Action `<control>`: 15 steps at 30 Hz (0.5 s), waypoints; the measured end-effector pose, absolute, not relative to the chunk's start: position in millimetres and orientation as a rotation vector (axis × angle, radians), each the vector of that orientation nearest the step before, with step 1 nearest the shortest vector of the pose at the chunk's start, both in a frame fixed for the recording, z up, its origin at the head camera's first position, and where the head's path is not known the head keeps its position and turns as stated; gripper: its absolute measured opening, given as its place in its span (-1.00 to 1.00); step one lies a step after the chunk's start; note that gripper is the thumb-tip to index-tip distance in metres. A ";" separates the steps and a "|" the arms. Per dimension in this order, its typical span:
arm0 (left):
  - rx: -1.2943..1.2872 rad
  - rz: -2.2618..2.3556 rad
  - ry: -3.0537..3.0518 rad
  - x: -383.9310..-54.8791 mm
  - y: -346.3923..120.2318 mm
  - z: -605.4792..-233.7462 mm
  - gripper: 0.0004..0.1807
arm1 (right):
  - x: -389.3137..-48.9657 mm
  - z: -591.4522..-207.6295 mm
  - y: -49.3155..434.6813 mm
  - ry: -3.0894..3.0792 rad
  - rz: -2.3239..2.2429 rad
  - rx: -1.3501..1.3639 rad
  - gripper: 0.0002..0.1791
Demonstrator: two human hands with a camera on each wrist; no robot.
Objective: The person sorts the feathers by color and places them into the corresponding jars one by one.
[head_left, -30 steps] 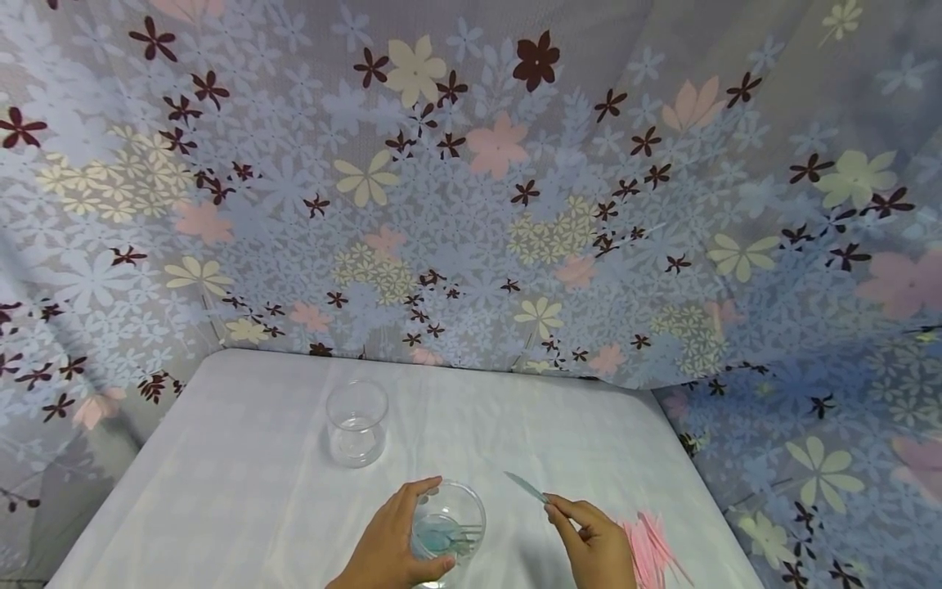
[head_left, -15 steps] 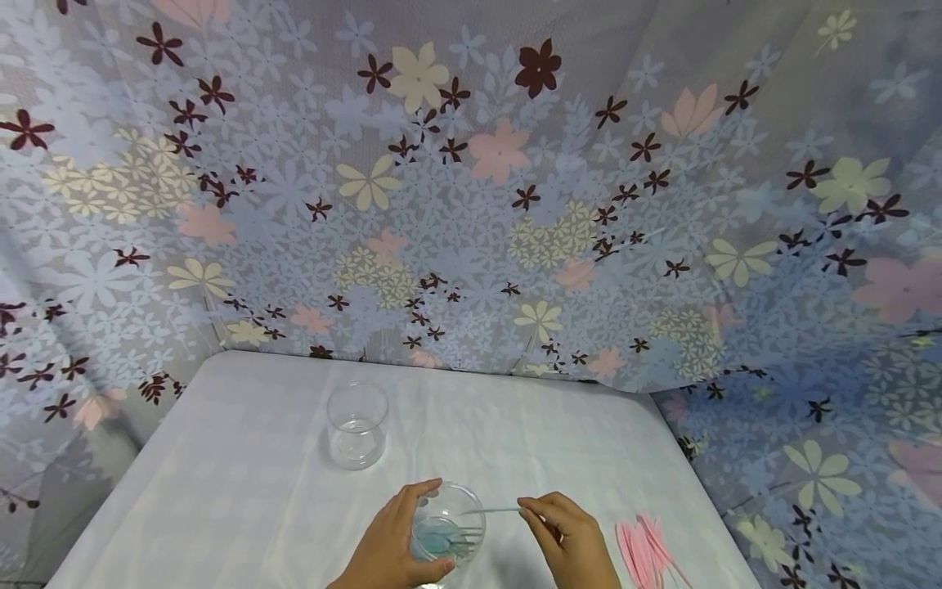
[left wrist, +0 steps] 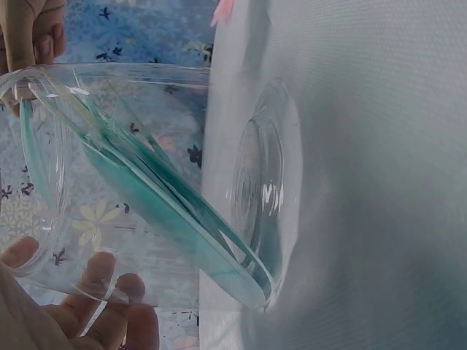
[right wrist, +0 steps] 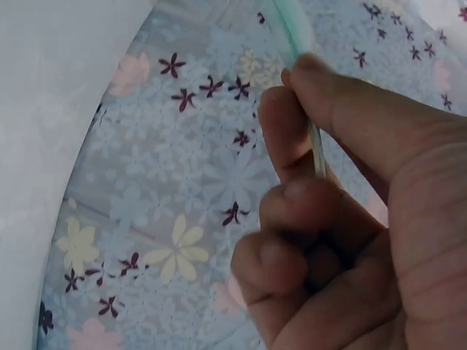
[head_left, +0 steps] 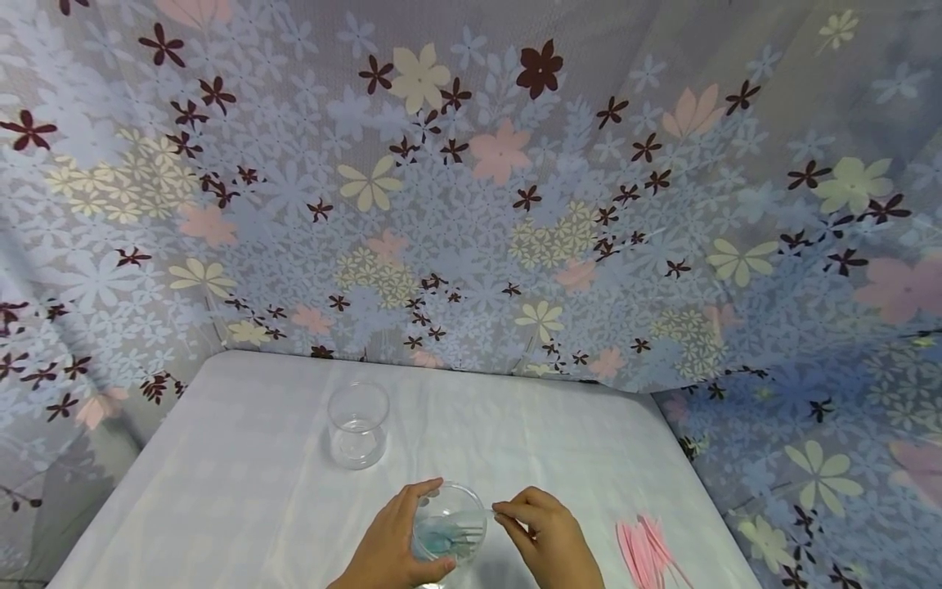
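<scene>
My left hand (head_left: 390, 540) is wrapped round the side of a clear jar (left wrist: 146, 251) standing on the white table. Inside the jar several teal feathers (left wrist: 160, 182) lean at a slant, their tips down at the base and their pale quills toward the rim. Between thumb and index finger, my right hand (head_left: 548, 536) pinches another teal feather (right wrist: 292, 29) by its quill. In the left wrist view that feather hangs at the jar's mouth, its vane inside the rim and the right fingertips right at the edge.
A second clear jar (head_left: 358, 425) stands farther back, left of the hands. To the right of my right hand lies a bunch of pink feathers (head_left: 642, 552) on the white table (head_left: 243, 474). A floral curtain (head_left: 456, 229) hangs behind the table and along its sides.
My right hand has moved left from near the pink feathers to the jar's rim, bringing the teal feather over its mouth. The left hand and jar have stayed in place.
</scene>
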State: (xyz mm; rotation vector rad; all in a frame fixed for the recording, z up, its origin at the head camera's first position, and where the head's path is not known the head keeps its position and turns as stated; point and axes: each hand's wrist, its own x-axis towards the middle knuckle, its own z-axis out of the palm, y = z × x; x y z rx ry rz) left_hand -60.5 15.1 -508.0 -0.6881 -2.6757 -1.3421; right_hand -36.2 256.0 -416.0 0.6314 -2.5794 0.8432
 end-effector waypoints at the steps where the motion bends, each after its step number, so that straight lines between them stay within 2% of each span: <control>1: -0.688 -1.339 -2.678 -60.4 15.1 -508.1 0.01 | -36.8 -416.8 253.9 -2.573 0.811 0.650 -0.79; 15: -0.732 -1.352 -2.574 -59.3 15.4 -509.2 -0.02 | -40.3 -419.4 231.2 -2.636 0.703 0.762 -0.81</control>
